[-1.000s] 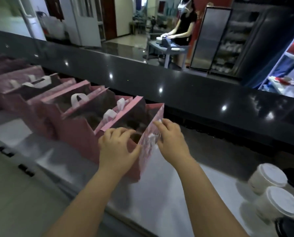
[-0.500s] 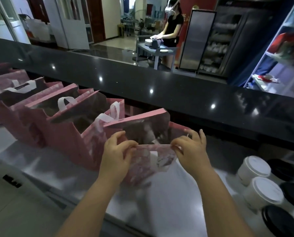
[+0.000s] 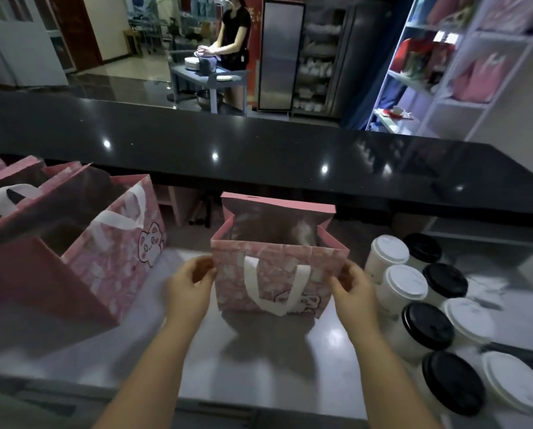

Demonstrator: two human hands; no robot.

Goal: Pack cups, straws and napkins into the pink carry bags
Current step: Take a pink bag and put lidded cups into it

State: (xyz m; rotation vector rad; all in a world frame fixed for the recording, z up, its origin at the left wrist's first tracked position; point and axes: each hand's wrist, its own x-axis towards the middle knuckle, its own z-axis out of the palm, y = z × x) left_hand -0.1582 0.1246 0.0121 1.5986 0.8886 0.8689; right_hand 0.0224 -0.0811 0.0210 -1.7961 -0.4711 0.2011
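A pink carry bag point(image 3: 277, 274) with a white handle and a cartoon print stands open and upright on the steel counter point(image 3: 259, 351) in front of me. My left hand point(image 3: 194, 286) grips its left edge and my right hand point(image 3: 353, 289) grips its right edge. The bag's inside is dark; I cannot tell what it holds. Several lidded cups point(image 3: 404, 289), some with white lids and some with black lids, stand close together just right of the bag. No straws or napkins show.
A row of other open pink bags point(image 3: 104, 258) stands at the left. A raised black glossy ledge point(image 3: 259, 150) runs along the back of the counter. Beyond it a person point(image 3: 234, 35) works at a small table; white shelves point(image 3: 451, 72) stand at the right.
Both hands have pulled the bag away from the row and turned it, and it now stands apart, facing me, next to the cups. My view has shifted right.
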